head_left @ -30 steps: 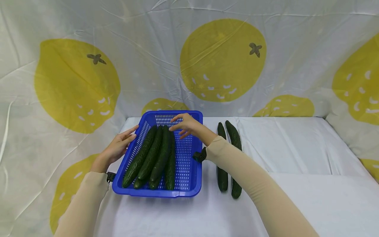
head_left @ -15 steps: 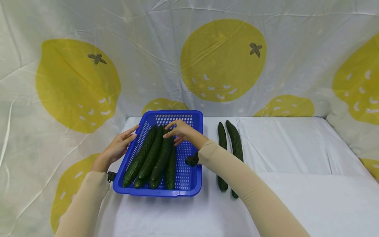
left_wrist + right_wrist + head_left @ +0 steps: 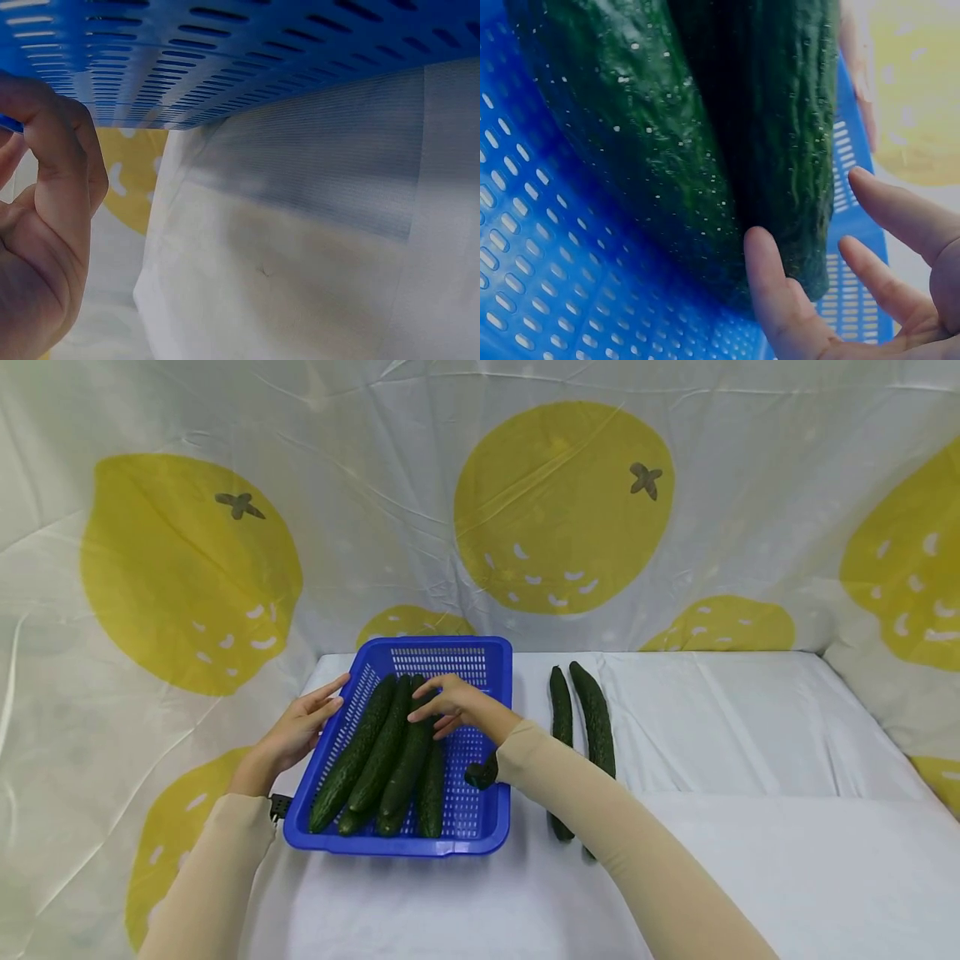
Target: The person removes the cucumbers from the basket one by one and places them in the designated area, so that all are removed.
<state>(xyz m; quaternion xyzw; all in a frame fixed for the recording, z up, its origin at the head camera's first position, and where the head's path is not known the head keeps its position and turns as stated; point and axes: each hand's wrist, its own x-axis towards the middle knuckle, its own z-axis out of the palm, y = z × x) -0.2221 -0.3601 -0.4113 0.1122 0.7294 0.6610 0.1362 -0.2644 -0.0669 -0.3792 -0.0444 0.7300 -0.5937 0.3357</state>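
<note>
A blue perforated basket (image 3: 495,777) holds several dark green cucumbers (image 3: 351,772), lying lengthwise side by side. At its left side, my left hand (image 3: 291,733) grips the rim; in the left wrist view its bent fingers (image 3: 64,150) reach the blue edge beside the slotted wall. My right hand (image 3: 461,703) is over the far half of the basket, fingers spread and slightly bent above the cucumbers. The right wrist view has its fingertips (image 3: 761,247) close by the end of a cucumber (image 3: 791,150), with nothing gripped between them.
On the white cloth right of the basket lie two more cucumbers, one straighter (image 3: 562,706) and one slightly curved (image 3: 595,718), partly behind my right sleeve (image 3: 600,818). A white curtain (image 3: 375,510) with yellow lemons hangs behind.
My right hand has moved left and nearer over the cucumbers, its fingers lowering towards them. The left hand, basket and cucumbers have stayed in place.
</note>
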